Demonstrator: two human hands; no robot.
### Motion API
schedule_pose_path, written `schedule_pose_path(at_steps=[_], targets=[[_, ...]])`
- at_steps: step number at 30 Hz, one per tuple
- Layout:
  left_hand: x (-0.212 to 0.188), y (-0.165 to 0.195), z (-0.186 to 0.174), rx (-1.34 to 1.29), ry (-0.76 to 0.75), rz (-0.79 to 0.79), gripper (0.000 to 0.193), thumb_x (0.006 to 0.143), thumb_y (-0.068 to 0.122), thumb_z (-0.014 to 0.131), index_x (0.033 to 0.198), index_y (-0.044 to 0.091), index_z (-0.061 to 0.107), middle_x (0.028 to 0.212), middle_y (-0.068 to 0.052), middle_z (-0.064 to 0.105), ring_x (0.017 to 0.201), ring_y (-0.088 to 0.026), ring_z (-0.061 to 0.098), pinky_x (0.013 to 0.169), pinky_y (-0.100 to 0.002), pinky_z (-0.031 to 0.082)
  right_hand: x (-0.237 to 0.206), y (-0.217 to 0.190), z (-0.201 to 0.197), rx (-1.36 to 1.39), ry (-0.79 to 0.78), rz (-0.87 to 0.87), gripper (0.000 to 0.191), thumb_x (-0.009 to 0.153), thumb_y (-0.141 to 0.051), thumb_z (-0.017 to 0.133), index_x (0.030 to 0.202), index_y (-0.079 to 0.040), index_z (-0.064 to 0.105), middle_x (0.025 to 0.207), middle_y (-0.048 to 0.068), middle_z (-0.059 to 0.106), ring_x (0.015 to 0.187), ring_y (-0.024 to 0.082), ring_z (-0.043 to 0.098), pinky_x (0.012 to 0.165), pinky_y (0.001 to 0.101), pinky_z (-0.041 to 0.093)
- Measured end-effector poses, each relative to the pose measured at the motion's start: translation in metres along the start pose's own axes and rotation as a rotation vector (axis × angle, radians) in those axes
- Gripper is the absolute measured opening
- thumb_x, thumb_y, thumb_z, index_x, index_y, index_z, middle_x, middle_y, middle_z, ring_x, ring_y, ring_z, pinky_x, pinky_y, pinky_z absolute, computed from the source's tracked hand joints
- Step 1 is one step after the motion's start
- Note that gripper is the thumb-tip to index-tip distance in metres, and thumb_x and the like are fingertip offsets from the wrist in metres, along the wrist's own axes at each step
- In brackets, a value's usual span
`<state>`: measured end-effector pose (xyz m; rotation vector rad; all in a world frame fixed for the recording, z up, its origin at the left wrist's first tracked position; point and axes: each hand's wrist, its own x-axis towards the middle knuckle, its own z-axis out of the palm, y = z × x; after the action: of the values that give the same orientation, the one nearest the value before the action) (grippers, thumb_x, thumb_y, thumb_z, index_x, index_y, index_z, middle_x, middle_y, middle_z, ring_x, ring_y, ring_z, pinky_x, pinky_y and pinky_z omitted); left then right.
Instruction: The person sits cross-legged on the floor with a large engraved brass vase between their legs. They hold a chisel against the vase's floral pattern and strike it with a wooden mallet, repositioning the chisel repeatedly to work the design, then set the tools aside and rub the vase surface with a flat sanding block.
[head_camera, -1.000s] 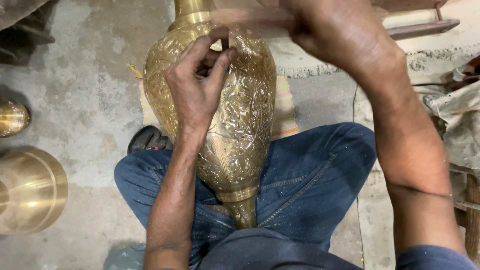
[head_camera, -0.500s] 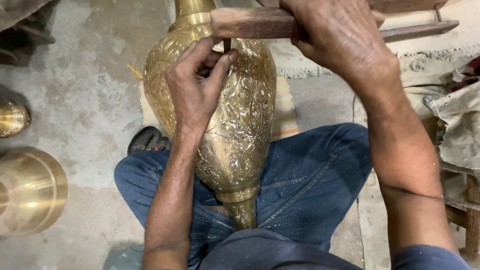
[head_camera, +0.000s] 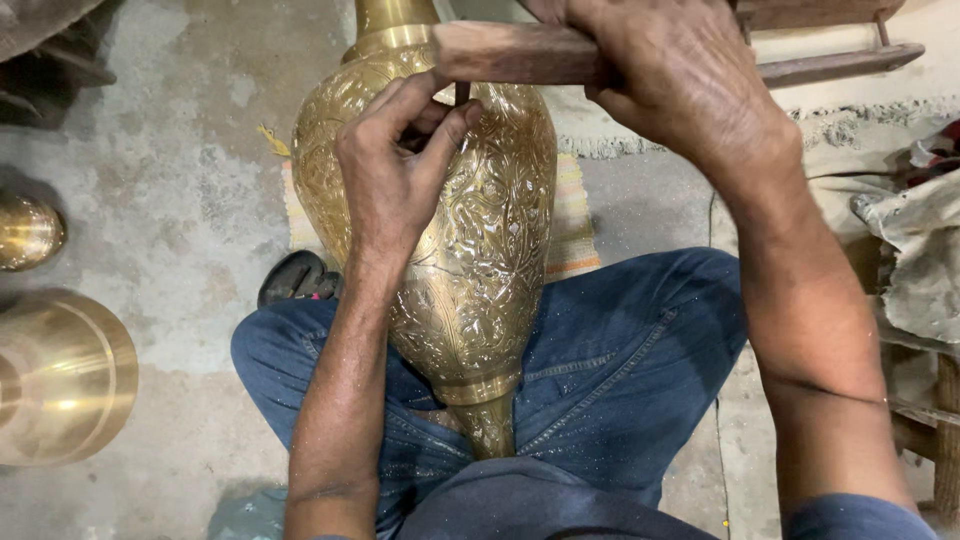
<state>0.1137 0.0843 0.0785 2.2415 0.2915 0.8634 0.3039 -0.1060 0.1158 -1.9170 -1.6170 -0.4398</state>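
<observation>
The fingers (head_camera: 455, 125) of the left hand (head_camera: 395, 175) were pinched together around a thin dark punch (head_camera: 462, 93), its tip set against the shoulder of a large engraved brass vase (head_camera: 470, 250) at the upper centre of the frame. Just above, the right hand (head_camera: 680, 80) had its fingers clamped around a wooden mallet (head_camera: 510, 52), whose block lay right over the top of the punch; whether the 2 touched could not be told. The vase lay lengthwise up the middle of the frame, its narrow foot resting in the lap of the person's blue jeans (head_camera: 620, 350) and its neck running off the top edge. The left forearm rested along the vase's left flank.

Under the vase's upper half lay a striped mat (head_camera: 572, 220) on the grey concrete floor (head_camera: 170, 150). A dark sandal (head_camera: 295, 280) sat just beside the left knee. At the left edge were 2 more brass pieces: a small round one (head_camera: 25, 232) and, below it, a larger bell-shaped one (head_camera: 65, 375). A wooden frame (head_camera: 830, 60) crossed the upper right, with crumpled cloth (head_camera: 915, 250) at the right edge.
</observation>
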Motion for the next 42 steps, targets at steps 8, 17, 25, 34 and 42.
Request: schedule_pose_path(at_steps=[8, 17, 25, 34, 42], targets=[[0.001, 0.003, -0.003, -0.064, -0.005, -0.003, 0.033, 0.096, 0.020, 0.083, 0.124, 0.007, 0.073, 0.097, -0.005, 0.079, 0.081, -0.013, 0.079, 0.071, -0.027, 0.066, -0.005, 0.003, 0.002, -0.215, -0.014, -0.047, 0.026, 0.087, -0.003, 0.078, 0.111, -0.004, 0.067, 0.091, 0.013, 0.067, 0.080, 0.033, 0.069, 0.069, 0.0441, 0.055], [0.003, -0.001, -0.003, -0.023, -0.045, 0.027, 0.031, 0.096, 0.018, 0.083, 0.124, 0.008, 0.074, 0.096, -0.005, 0.080, 0.080, -0.013, 0.079, 0.071, -0.028, 0.066, -0.018, 0.013, 0.013, -0.099, -0.048, 0.050, 0.032, 0.089, 0.001, 0.076, 0.118, -0.008, 0.069, 0.087, 0.008, 0.075, 0.072, 0.022, 0.072, 0.068, 0.0381, 0.059], [0.004, -0.004, -0.002, -0.021, -0.054, 0.029, 0.030, 0.095, 0.019, 0.085, 0.122, 0.010, 0.075, 0.094, -0.002, 0.079, 0.080, -0.011, 0.078, 0.071, -0.028, 0.065, -0.011, -0.001, 0.008, -0.354, 0.153, -0.060, 0.034, 0.071, -0.001, 0.080, 0.104, -0.005, 0.068, 0.084, 0.010, 0.072, 0.071, 0.024, 0.071, 0.058, 0.0351, 0.058], [0.007, 0.001, -0.005, -0.067, -0.073, 0.009, 0.032, 0.094, 0.018, 0.085, 0.123, 0.008, 0.074, 0.095, -0.002, 0.078, 0.081, -0.011, 0.078, 0.070, -0.026, 0.064, -0.010, -0.015, 0.011, 0.280, 0.107, 0.362, 0.018, 0.101, 0.004, 0.077, 0.113, 0.001, 0.064, 0.084, 0.010, 0.069, 0.077, 0.022, 0.067, 0.067, 0.0395, 0.053], [0.007, 0.003, -0.008, -0.043, -0.090, 0.018, 0.032, 0.095, 0.017, 0.085, 0.124, 0.009, 0.074, 0.093, -0.002, 0.079, 0.081, -0.010, 0.078, 0.068, -0.025, 0.063, -0.025, -0.003, 0.023, 0.247, 0.168, 0.248, 0.023, 0.097, 0.000, 0.079, 0.113, -0.004, 0.062, 0.091, 0.007, 0.072, 0.080, 0.020, 0.074, 0.074, 0.0346, 0.061]])
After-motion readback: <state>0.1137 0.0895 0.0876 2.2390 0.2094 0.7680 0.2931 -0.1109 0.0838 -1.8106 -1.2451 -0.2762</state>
